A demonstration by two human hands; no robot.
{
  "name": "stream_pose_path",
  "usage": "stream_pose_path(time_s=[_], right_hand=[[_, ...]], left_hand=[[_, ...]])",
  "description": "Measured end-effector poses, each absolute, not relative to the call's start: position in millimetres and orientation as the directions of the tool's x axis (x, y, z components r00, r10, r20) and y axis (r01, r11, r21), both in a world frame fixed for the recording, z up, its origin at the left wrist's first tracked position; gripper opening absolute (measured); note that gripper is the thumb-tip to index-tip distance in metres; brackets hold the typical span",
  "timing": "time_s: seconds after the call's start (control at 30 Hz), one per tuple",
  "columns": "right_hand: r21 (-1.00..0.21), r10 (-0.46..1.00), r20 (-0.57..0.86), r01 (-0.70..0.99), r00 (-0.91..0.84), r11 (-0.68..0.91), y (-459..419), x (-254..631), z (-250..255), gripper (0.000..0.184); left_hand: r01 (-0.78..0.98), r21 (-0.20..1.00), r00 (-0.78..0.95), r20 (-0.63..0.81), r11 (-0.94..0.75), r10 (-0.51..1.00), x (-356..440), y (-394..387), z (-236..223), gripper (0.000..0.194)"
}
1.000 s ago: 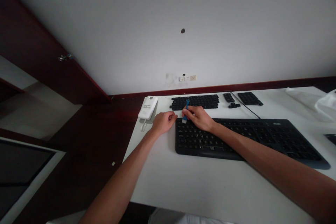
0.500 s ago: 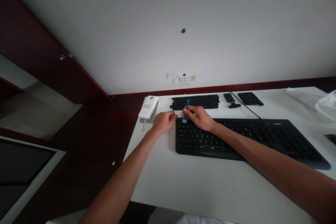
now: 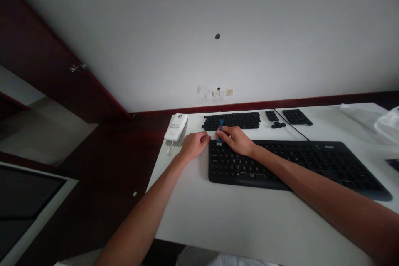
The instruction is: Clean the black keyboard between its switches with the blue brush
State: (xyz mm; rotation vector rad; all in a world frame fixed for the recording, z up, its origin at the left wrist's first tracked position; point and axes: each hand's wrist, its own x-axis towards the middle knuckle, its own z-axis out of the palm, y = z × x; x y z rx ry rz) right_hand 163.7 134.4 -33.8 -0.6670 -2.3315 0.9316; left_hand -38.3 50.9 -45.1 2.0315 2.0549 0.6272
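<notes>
A small blue brush [image 3: 221, 124] with pale bristles is pinched in my right hand [image 3: 235, 139]. It is nearly upright, its bristles down at the top left part of a black keyboard [image 3: 249, 181]. Most of the keyboard's keycaps are off, showing the bare key seats. My left hand [image 3: 195, 144] is closed, with thumb and fingertips at the keyboard's top left corner; the exact contact is hard to see. Behind my hands lie rows of loose black keycaps [image 3: 240, 120], set out in keyboard order.
A white power bank [image 3: 176, 128] with a strap stands at the table's left edge. More keycaps [image 3: 296, 117] lie right of the loose rows, beside the keyboard's cable [image 3: 293, 126]. A white plastic bag [image 3: 368, 122] lies at the right of the white table [image 3: 199, 212].
The brush's tilt shifts slightly, its top swinging a little right, then back left, as the bristles stay over the keyboard's top left part. My left hand has not moved.
</notes>
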Motion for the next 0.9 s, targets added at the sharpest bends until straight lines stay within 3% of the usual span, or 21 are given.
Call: stream_pose_path(time_s=[0.9], right_hand=[[-0.721,0.611,0.3,0.245,-0.733,0.648,135.8,165.3,-35.1,0.043]], left_hand=[[0.919,0.394,-0.046,0.137,-0.012,0.99,-37.0,49.7,-41.9,0.037]])
